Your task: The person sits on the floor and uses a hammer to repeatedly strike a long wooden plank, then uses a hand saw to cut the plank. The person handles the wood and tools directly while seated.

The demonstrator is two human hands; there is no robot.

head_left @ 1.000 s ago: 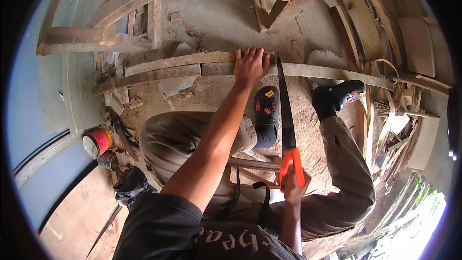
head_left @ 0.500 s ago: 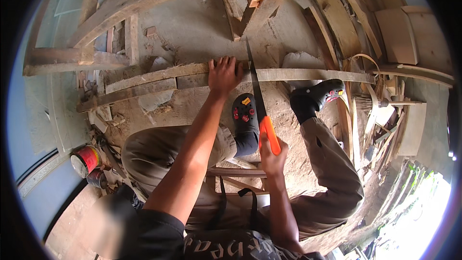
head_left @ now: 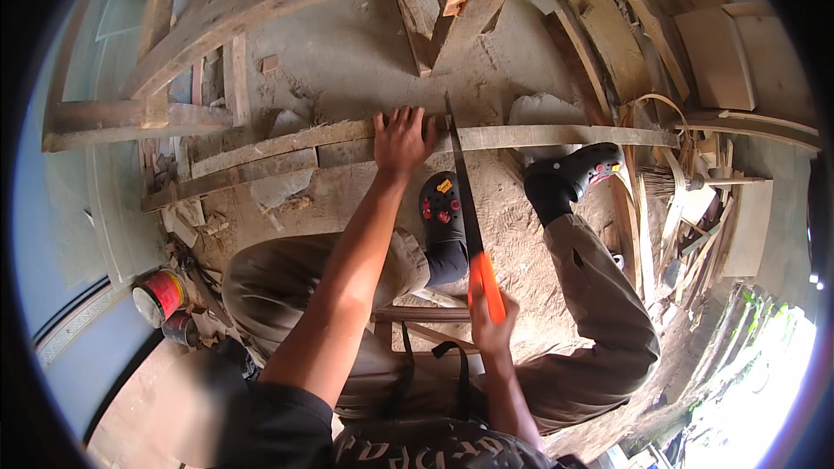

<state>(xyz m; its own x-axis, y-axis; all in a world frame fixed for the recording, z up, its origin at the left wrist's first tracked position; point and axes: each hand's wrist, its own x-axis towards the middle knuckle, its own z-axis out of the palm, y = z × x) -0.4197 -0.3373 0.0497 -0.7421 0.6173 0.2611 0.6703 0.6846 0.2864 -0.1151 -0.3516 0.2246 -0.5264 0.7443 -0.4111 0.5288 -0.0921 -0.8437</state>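
My right hand [head_left: 496, 328] is wrapped round the orange handle of a handsaw [head_left: 469, 208]. The long dark blade points away from me and crosses a wooden plank [head_left: 556, 136] just right of my left hand. Pressing down from above, my left hand [head_left: 403, 143] curls its fingers over the far edge of a second wooden strip [head_left: 287, 142], which lies against the long plank. My left foot, in a dark clog [head_left: 443, 206], is just under the plank's near edge, left of the blade. The other clog [head_left: 586, 167] rests near the plank's right part.
A wooden frame of thick beams [head_left: 287, 0] stands at the far side. Boards [head_left: 712, 61] and a broom [head_left: 673, 182] are at the right, among scrap wood. Cans [head_left: 161, 297] stand at the left. A stone block [head_left: 546, 110] lies beyond the plank.
The saw has been drawn back toward me by my right hand, its handle now nearer my body. My left hand stays on the wood.
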